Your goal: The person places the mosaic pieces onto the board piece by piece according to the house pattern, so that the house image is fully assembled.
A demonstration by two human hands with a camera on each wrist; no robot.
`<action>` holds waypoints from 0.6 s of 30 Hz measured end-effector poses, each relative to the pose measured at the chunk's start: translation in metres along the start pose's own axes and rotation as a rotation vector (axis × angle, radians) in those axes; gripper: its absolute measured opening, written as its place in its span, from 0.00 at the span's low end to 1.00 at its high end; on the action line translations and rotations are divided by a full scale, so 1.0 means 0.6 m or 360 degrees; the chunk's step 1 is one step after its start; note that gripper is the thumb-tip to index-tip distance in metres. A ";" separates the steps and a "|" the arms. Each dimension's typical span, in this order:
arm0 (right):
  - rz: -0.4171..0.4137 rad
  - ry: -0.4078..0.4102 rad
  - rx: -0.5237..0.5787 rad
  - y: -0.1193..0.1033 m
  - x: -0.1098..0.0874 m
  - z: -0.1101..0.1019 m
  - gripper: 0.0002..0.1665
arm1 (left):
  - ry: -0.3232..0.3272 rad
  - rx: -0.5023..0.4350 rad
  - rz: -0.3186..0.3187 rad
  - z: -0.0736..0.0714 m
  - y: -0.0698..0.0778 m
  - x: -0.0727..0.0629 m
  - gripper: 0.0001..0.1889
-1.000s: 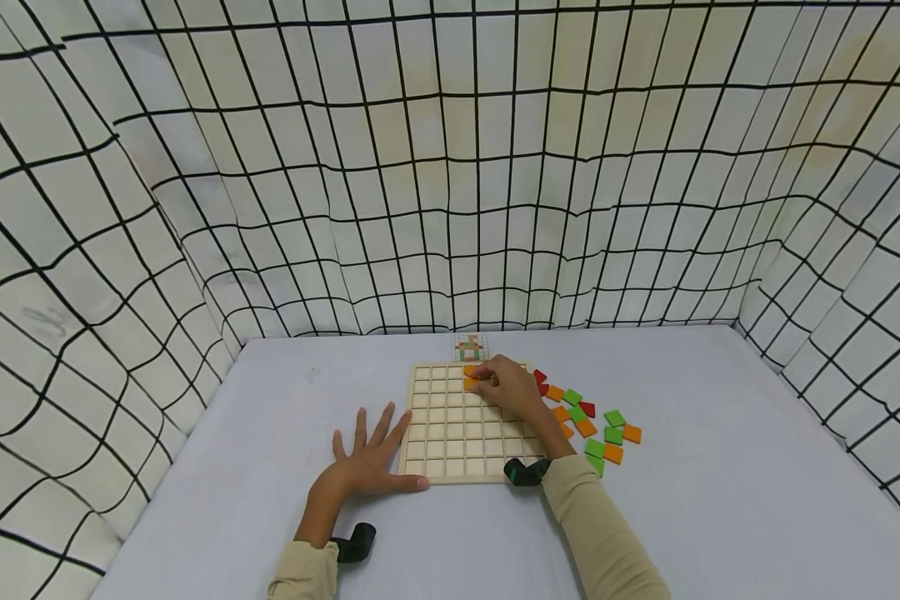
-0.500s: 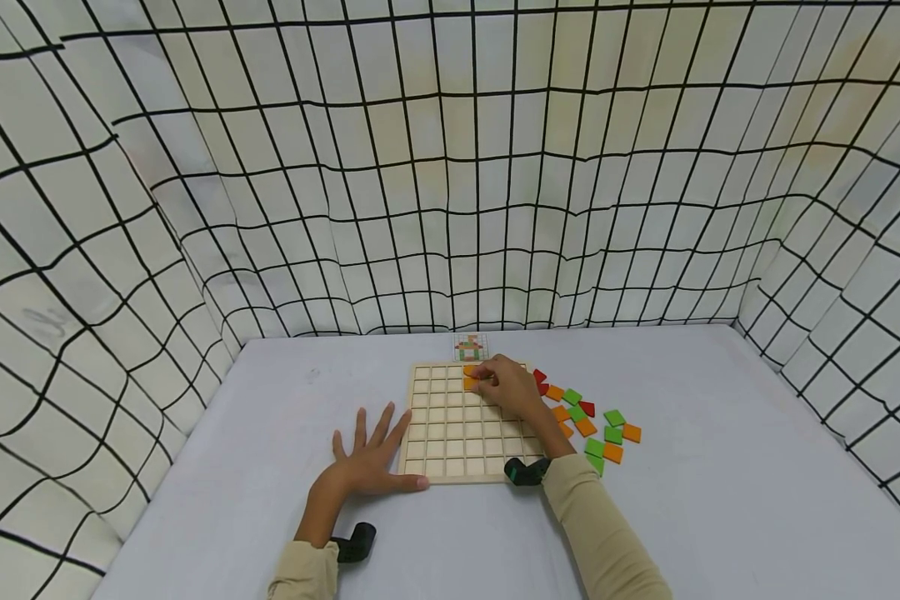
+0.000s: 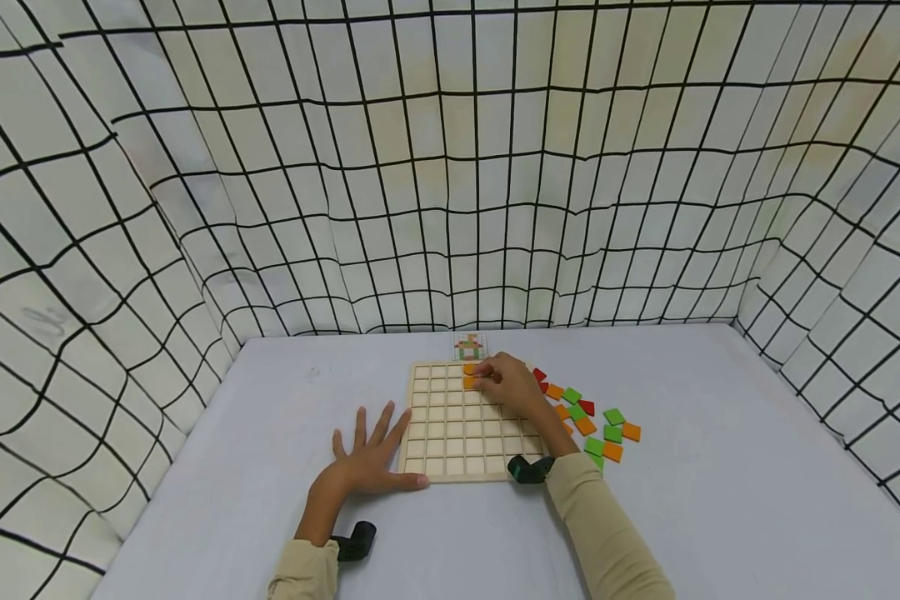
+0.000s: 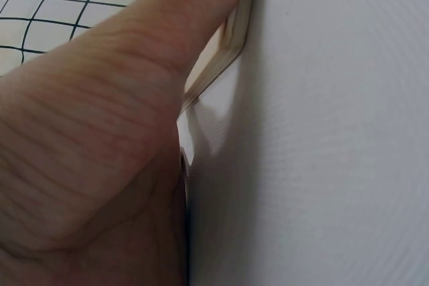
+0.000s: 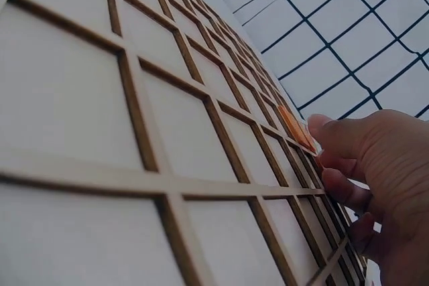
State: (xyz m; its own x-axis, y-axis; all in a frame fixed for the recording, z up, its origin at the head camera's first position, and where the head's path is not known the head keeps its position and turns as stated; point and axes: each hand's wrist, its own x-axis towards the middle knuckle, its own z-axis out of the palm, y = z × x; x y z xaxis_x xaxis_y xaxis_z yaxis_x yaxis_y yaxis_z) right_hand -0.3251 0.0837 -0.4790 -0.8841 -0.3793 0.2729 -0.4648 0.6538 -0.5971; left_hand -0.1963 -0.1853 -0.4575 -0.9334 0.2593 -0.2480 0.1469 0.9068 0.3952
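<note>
Close together, the right hand's [image 3: 513, 387] bent thumb and fingers meet beside two orange tiles [image 3: 469, 383] near the top of the wooden grid board [image 3: 437, 430], mid-frame in the head view; I cannot tell whether they pinch anything. The right wrist view alone shows the thumb's inner side, at right, next to orange. The left hand's [image 3: 371, 467] fingers spread at the board's lower left; only the left wrist view, top centre, shows the board's side edge up close. Loose tiles [image 3: 612, 434], green, orange and red, lie right of centre, a patterned card [image 3: 470, 347] above the board. The desk [image 3: 720, 467] is white; black netting fronts white walls.
</note>
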 end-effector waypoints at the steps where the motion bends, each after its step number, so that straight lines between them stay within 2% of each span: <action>1: -0.0009 -0.0011 0.0025 0.000 0.000 -0.002 0.10 | -0.0007 0.0010 -0.0006 -0.002 0.002 -0.001 0.60; 8: -0.0097 -0.0033 0.0174 0.004 -0.003 -0.016 0.09 | -0.0001 0.0019 0.0002 -0.001 0.000 0.002 0.60; 12: -0.0078 -0.0031 0.0225 0.010 -0.007 -0.026 0.10 | 0.0001 0.0017 -0.0005 0.000 0.000 0.003 0.60; 18: -0.0016 -0.0031 0.0212 0.019 -0.016 -0.044 0.12 | 0.0002 0.0014 -0.0010 0.001 -0.001 0.001 0.61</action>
State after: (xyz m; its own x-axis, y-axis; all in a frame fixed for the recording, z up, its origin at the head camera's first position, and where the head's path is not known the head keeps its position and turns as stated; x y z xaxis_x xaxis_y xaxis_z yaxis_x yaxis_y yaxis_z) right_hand -0.3234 0.1120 -0.4686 -0.8778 -0.3986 0.2655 -0.4618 0.5575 -0.6898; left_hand -0.1969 -0.1853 -0.4582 -0.9348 0.2529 -0.2495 0.1435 0.9113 0.3859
